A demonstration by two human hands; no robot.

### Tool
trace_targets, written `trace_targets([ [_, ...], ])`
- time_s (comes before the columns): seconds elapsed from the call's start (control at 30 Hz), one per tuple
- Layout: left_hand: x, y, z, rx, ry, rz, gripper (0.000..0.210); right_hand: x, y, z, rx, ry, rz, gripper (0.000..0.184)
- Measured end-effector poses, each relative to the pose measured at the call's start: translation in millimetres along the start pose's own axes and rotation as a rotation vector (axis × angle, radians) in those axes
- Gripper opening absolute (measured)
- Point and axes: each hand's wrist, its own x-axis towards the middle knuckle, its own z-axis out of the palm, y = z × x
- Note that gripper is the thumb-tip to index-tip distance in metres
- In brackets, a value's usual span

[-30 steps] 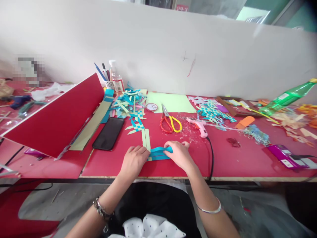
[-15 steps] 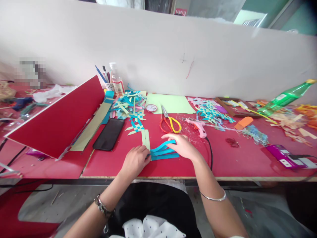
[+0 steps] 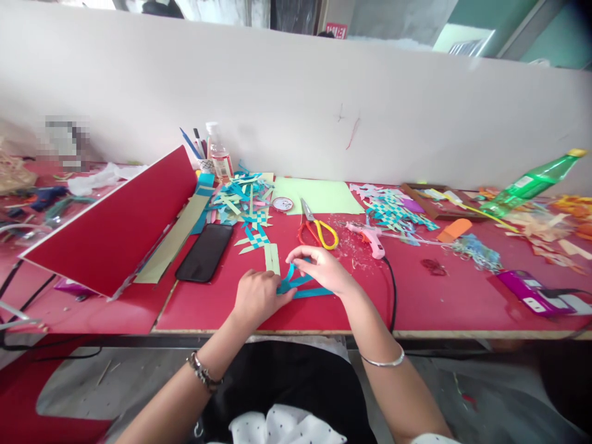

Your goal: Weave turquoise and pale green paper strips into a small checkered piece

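My left hand (image 3: 259,297) presses down on the joint where blue paper strips (image 3: 319,292) meet pale green paper strips (image 3: 272,258) on the red table. Its fingers are bent together and cover the crossing. My right hand (image 3: 322,269) pinches one blue strip between thumb and fingertips, lifting it in a curve toward the left hand. The other blue strips lie out to the right, partly under my right hand. Just beyond the green strips is a small woven blue-and-green piece (image 3: 253,238). Scissors (image 3: 319,229) with red and yellow handles lie past my right hand.
A black phone (image 3: 204,253) and a red board (image 3: 120,228) stand to the left. Behind are a pile of paper strips (image 3: 238,196) and a pale green sheet (image 3: 319,195). A pink glue gun (image 3: 372,239), its cord, and a purple power strip (image 3: 531,293) are on the right.
My right hand has moved left, bending a blue strip up and back toward the green strips. My left hand has shifted slightly, its thumb now over the blue strips.
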Motion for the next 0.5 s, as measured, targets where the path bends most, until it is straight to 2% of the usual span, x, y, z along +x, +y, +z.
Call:
trace_targets([
  [0.13,3.7,8.1,2.0,0.079,0.013,-0.028,0.047,-1.4,1.1,5.5,0.064,-0.04,0.005,0.012],
  [0.27,6.2,11.7,4.2,0.104,0.017,-0.055,0.044,-3.9,2.1,10.0,0.091,-0.079,-0.007,0.016],
  [0.4,5.6,9.9,3.7,0.105,0.037,-0.049,0.037,-14.3,8.3,5.8,0.022,0.018,-0.051,0.03],
  [0.5,5.5,6.6,3.1,0.083,0.026,-0.067,0.034,-25.2,20.2,1.9,-0.202,0.121,-0.049,0.026],
])
